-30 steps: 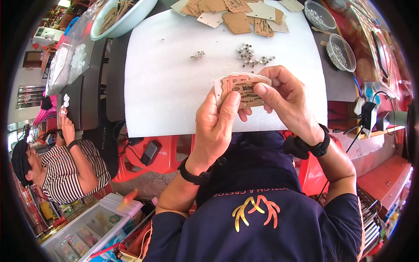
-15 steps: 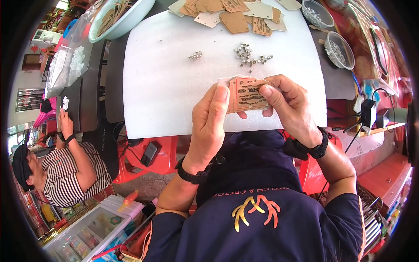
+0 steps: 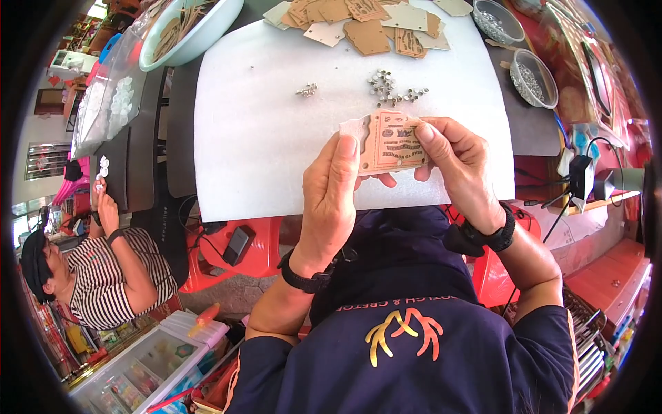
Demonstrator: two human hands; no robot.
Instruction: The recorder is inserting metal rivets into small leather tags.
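Observation:
Between both hands, over the near part of the white foam sheet (image 3: 255, 152), is a printed tan paper card (image 3: 398, 146) with dark lettering and a small hole. My left hand (image 3: 327, 190) pinches its left end, thumb on top, beside a pale piece with a torn-looking edge (image 3: 354, 128). My right hand (image 3: 463, 169) grips the other end with the thumb on the face and fingers underneath. Just beyond the card lies a loose cluster of small silver metal caps (image 3: 383, 86), with a smaller heap of metal pieces (image 3: 307, 90) to its left.
Several tan and white tags (image 3: 369, 36) pile up at the far edge. Two clear bowls of metal pieces (image 3: 529, 79) stand on the right. A pale blue basin (image 3: 200, 36) sits far left, near a plastic bag (image 3: 110, 103). Another person (image 3: 110, 269) works at left.
The card has been spread wider between my hands, so more of its left side and printed face shows. My right thumb has shifted slightly up toward the card's upper right corner.

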